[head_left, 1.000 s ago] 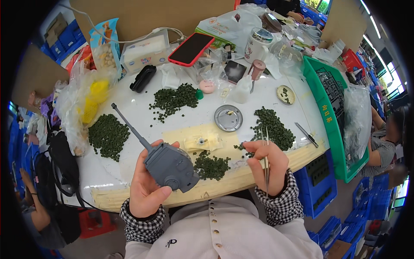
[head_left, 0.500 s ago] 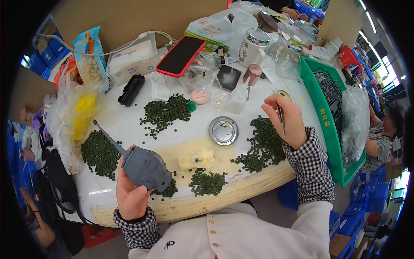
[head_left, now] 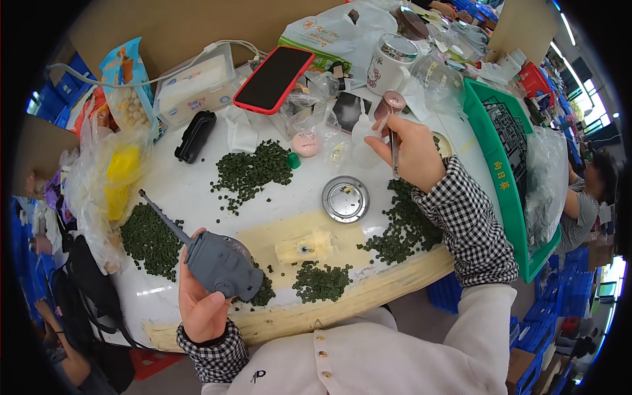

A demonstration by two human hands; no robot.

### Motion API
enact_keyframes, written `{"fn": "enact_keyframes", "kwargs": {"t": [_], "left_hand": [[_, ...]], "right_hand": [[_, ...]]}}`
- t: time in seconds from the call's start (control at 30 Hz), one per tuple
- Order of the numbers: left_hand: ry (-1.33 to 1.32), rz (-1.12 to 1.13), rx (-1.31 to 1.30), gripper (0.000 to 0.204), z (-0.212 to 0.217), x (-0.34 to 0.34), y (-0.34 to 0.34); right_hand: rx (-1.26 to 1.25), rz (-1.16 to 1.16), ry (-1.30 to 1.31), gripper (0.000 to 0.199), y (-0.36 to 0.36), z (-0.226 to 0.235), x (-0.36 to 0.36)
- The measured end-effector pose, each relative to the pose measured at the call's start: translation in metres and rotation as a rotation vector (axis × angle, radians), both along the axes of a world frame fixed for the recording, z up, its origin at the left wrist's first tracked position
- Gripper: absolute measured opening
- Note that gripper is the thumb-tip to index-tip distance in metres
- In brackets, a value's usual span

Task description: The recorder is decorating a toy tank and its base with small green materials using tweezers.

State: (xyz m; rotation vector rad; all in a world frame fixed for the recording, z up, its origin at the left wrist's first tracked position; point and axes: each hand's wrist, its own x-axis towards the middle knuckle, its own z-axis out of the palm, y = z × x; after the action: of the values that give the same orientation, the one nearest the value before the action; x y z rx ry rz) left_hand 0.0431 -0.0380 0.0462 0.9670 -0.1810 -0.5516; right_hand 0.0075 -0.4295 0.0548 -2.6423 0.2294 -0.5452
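Observation:
My left hand (head_left: 203, 308) grips a grey toy tank turret (head_left: 224, 264) by its side, thumb on the near edge, its long barrel slanting to the far left. A pair of metal tweezers (head_left: 395, 155) is held in my right hand (head_left: 416, 153), beside a translucent squeeze bottle (head_left: 363, 141) and a brownish-pink cylinder (head_left: 393, 101). Whether the fingers touch the bottle is hard to see. Between the hands lie a round metal tin (head_left: 345, 199) and a pale yellow block (head_left: 304, 247) with a dark spot on top. Small dark green pieces (head_left: 322, 282) form several piles.
A red-cased phone (head_left: 273, 80) leans over the clutter at the back, near a lidded mug (head_left: 390, 66) and a clear plastic box (head_left: 197, 92). On the right stands a green tray (head_left: 490, 145) of dark parts. Plastic bags (head_left: 99, 184) crowd the left side.
My right hand, with the tweezers, has moved left and a little farther away, up to the squeeze bottle. The turret stays in my left hand, almost unmoved.

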Motion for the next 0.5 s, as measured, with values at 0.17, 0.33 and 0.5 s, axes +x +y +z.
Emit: {"fn": "enact_keyframes", "kwargs": {"t": [0.17, 0.33, 0.5], "left_hand": [[0.021, -0.005, 0.023, 0.095, 0.002, 0.001, -0.002], [0.010, -0.008, 0.043, 0.095, 0.000, 0.002, -0.001], [0.044, 0.021, 0.056, 0.095, 0.002, 0.000, -0.001]], "right_hand": [[0.035, 0.056, -0.081, 0.031, 0.000, -0.006, -0.002], [0.058, 0.078, -0.142, 0.031, -0.001, 0.000, -0.012], [0.411, -0.147, -0.285, 0.021, -0.035, 0.022, -0.043]]}}
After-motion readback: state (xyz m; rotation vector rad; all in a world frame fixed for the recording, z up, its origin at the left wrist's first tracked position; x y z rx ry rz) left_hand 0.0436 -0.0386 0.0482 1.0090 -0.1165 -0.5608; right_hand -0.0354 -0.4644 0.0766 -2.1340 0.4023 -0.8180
